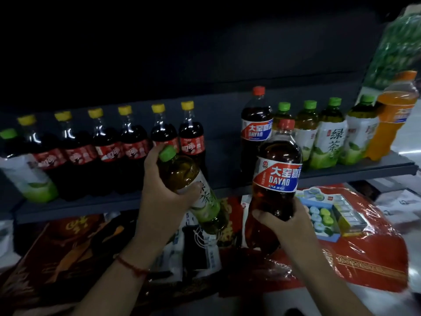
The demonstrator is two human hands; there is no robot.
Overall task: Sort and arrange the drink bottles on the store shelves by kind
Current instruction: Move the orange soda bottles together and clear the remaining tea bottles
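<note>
My left hand (163, 190) grips a green-capped green tea bottle (206, 206), tilted with its cap up and to the left, in front of the shelf. My right hand (284, 221) holds a red-capped Dayao bottle (276, 176) of brown drink from below, nearly upright. On the grey shelf (355, 171) stand several yellow-capped cola bottles (134, 151) at the left, another Dayao bottle (256, 131) in the middle, several green tea bottles (329, 137) to its right, and an orange drink bottle (391, 119) at the far right. One more green tea bottle (27, 174) stands at the far left.
A gap on the shelf lies between the cola row and the standing Dayao bottle. Below the shelf lie red gift boxes (355, 247) wrapped in plastic, dark red packages (57, 249) and white packets (200, 254). A green pack (396, 49) towers at the upper right.
</note>
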